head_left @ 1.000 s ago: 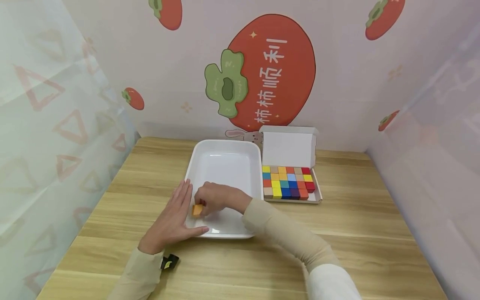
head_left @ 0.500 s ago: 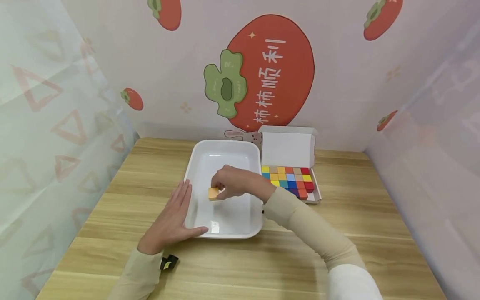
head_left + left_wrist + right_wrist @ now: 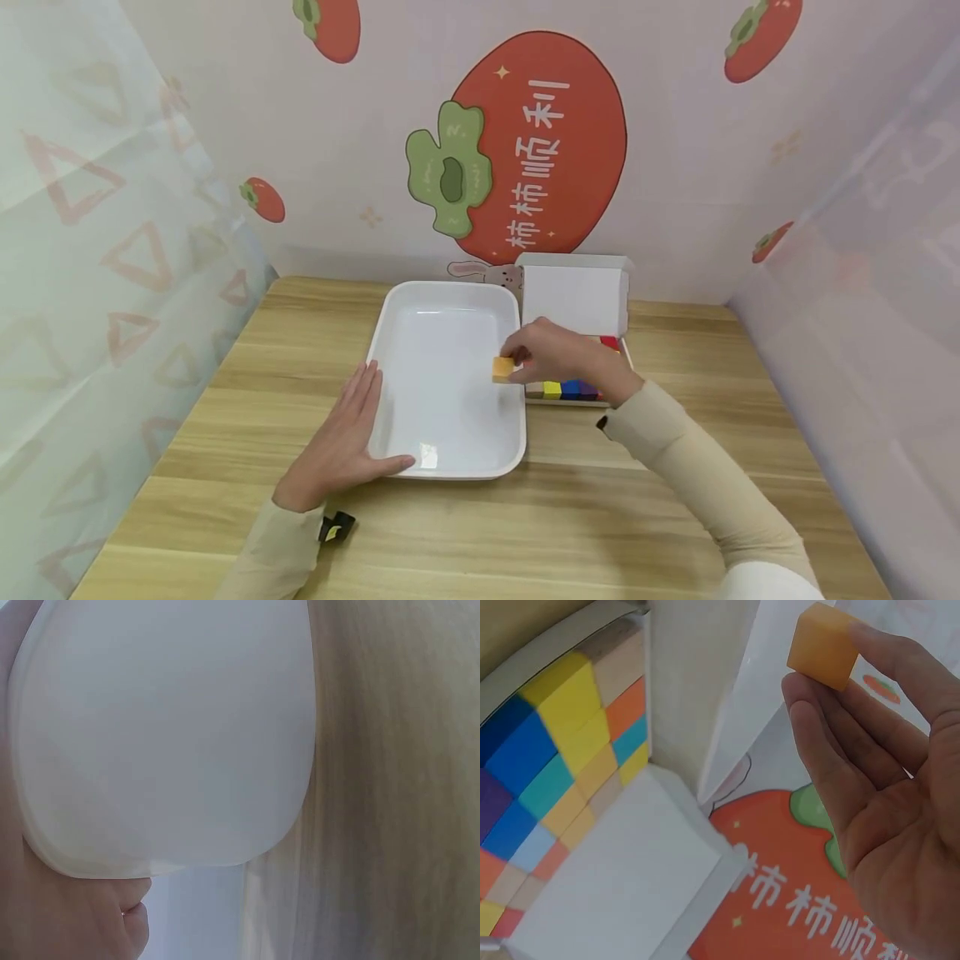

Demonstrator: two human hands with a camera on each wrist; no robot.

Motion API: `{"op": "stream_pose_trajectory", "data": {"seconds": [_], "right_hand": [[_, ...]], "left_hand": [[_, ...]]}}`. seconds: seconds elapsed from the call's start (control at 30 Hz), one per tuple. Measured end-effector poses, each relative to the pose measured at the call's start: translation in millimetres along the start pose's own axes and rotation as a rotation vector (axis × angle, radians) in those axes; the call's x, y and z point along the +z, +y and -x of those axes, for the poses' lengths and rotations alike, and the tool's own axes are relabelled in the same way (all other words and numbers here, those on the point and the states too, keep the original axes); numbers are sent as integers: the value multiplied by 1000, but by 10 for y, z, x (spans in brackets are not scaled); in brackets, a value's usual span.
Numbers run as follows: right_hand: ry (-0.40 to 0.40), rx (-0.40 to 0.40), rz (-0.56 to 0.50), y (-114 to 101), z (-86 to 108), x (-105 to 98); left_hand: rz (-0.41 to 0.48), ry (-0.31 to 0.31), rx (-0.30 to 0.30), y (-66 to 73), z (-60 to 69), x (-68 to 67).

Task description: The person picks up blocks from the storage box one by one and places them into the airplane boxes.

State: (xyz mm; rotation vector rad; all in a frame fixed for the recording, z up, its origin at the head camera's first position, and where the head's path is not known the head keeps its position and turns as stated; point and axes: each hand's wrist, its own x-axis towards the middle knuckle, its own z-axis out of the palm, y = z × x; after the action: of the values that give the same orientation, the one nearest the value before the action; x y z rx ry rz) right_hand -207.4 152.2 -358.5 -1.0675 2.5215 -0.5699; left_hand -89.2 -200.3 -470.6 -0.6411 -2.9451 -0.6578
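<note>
Between thumb and fingers, my right hand (image 3: pixel 551 354) pinches an orange wooden cube (image 3: pixel 503 370), held above the right rim of a white tray (image 3: pixel 442 417). The right wrist view shows the cube (image 3: pixel 823 646) at the fingertips, clear of any surface. My left hand (image 3: pixel 341 437) rests along the tray's left side with straight fingers, its thumb stretched over the near rim. Just right of the tray, a white box (image 3: pixel 576 300) with its lid up holds rows of colored cubes (image 3: pixel 570 390); the right hand partly hides them in the head view.
The wooden table (image 3: pixel 465 533) stretches in front of the tray and to both sides. A small black object (image 3: pixel 337 527) shows beside the left cuff. Printed cloth walls (image 3: pixel 675 167) close off the back and both sides.
My right hand has lifted the orange cube from the tray's near left part and carried it rightward to the edge by the box. The left hand has stayed put.
</note>
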Motion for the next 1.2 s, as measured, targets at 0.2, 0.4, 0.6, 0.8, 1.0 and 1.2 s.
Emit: {"op": "stream_pose_trajectory", "data": {"seconds": [0.2, 0.4, 0.6, 0.8, 1.0, 1.2], "right_hand": [[67, 84, 0, 296, 372, -93], [99, 202, 16, 606, 688, -125], [82, 284, -13, 842, 983, -153], [82, 294, -32, 1064, 1194, -122], [39, 367, -57, 1197, 1286, -87], [16, 405, -18, 1248, 1313, -5]], "left_hand": [[5, 5, 4, -9, 4, -4], [-3, 24, 18, -22, -8, -2], [6, 16, 13, -5, -4, 0], [9, 14, 6, 3, 6, 0], [4, 12, 2, -4, 6, 8], [10, 3, -1, 10, 2, -1]]}}
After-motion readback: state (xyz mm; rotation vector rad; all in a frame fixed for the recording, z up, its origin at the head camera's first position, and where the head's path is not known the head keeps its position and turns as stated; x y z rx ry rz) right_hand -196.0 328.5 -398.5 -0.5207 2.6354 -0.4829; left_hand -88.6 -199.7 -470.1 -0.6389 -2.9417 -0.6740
